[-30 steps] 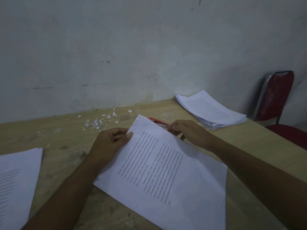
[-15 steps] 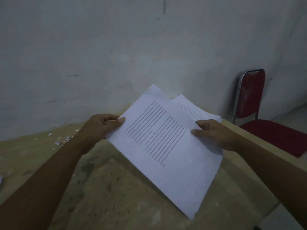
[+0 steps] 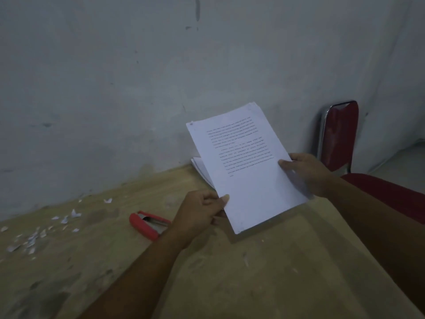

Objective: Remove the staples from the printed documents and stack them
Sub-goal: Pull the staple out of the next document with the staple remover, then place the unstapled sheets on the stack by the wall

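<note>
Grip: left hand [image 3: 202, 212] and right hand [image 3: 305, 173] pinch the document [image 3: 248, 180], now raised over the stack [image 3: 202, 172].

The sheet [image 3: 243, 166] between the two hands carries printed lines; they are too small and blurred to read.
</note>
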`<state>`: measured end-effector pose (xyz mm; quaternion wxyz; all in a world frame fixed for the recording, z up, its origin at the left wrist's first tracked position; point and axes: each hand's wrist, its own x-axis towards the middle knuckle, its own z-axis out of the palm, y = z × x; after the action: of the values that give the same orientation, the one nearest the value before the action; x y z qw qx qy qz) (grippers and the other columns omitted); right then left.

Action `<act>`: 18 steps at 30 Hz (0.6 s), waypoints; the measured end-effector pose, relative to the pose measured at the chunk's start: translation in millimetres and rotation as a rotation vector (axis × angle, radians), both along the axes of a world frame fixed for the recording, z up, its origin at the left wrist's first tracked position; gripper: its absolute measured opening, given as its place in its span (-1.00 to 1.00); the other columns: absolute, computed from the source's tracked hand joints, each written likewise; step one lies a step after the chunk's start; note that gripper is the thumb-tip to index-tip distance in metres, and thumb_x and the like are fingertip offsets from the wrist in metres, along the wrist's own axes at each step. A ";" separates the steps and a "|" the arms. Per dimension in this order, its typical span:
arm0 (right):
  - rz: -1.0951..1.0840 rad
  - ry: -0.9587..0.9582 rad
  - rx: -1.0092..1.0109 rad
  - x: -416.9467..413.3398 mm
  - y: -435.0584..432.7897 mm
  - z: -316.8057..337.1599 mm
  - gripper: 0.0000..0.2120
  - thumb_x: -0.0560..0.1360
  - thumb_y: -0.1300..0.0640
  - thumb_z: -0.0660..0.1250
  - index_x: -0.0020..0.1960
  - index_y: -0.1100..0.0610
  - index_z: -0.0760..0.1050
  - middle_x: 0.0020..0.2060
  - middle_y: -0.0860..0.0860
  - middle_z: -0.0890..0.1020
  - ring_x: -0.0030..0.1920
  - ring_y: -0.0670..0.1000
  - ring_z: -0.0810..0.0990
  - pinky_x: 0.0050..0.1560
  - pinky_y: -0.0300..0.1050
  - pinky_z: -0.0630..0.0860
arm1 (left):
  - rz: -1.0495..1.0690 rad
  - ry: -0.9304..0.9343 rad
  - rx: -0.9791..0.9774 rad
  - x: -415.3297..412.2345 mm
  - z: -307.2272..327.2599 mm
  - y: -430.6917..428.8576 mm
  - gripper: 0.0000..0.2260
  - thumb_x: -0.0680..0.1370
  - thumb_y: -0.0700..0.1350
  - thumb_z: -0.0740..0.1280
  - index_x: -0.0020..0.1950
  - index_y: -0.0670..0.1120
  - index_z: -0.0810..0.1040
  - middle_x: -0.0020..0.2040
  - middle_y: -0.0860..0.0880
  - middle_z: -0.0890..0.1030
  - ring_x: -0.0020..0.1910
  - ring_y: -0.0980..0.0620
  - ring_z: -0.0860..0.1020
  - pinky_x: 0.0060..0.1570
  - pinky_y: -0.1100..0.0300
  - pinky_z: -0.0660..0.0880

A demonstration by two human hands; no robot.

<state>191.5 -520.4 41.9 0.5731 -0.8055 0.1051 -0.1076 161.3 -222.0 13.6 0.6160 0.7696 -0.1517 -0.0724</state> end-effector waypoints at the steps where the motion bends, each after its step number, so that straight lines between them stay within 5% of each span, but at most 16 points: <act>1: -0.011 0.008 -0.019 9.2 -4.8 0.9 -0.80 0.54 0.12 0.39 0.12 0.19 0.64 0.00 0.11 0.71 0.00 0.18 0.69 0.13 0.10 0.58 | 0.024 -0.020 0.001 6.6 -1.6 -8.9 -0.77 0.55 -0.04 0.40 -0.03 -0.21 0.68 -0.16 -0.12 0.72 -0.19 -0.05 0.69 -0.26 0.23 0.59; 4: -0.029 0.044 -0.133 32.6 -16.1 -0.8 -0.78 0.56 0.13 0.36 0.14 0.22 0.62 -0.01 0.11 0.69 -0.03 0.15 0.68 0.01 -0.03 0.57 | 0.110 -0.106 0.088 24.2 -8.4 -30.5 -0.81 0.55 -0.05 0.40 -0.05 -0.16 0.70 -0.18 -0.02 0.71 -0.27 0.19 0.64 -0.22 0.31 0.57; 9: -0.013 0.086 -0.403 62.6 -20.3 -15.8 -0.78 0.58 0.13 0.31 0.14 0.24 0.58 0.02 0.17 0.64 -0.08 0.11 0.60 -0.05 -0.11 0.47 | 0.223 -0.065 0.219 51.2 -32.1 -51.2 -0.82 0.52 0.01 0.43 -0.05 -0.08 0.69 -0.15 0.03 0.70 -0.15 0.05 0.66 0.02 -0.05 0.60; 14: -0.060 0.107 -0.566 87.7 -9.1 -33.6 -0.68 0.58 0.09 0.33 0.28 0.20 0.47 0.23 0.14 0.56 0.20 0.15 0.53 0.06 -0.16 0.36 | 0.339 -0.068 0.355 60.6 -43.3 -61.3 -0.75 0.55 0.03 0.37 -0.23 -0.11 0.55 -0.18 -0.14 0.64 -0.09 -0.13 0.63 0.09 -0.07 0.51; 18: -0.058 0.154 -0.680 101.3 -4.0 -45.4 -0.67 0.57 0.07 0.33 0.26 0.22 0.46 0.23 0.16 0.55 0.22 0.16 0.50 0.08 -0.14 0.35 | 0.353 -0.088 0.408 65.3 -47.0 -61.9 -0.75 0.55 0.04 0.38 -0.27 -0.01 0.44 -0.28 -0.06 0.61 -0.16 -0.10 0.63 0.05 -0.06 0.54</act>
<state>292.8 -524.4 -3.5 0.2592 -0.9528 0.1292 -0.0916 226.6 -283.9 -33.5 0.4441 0.8947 -0.0241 0.0408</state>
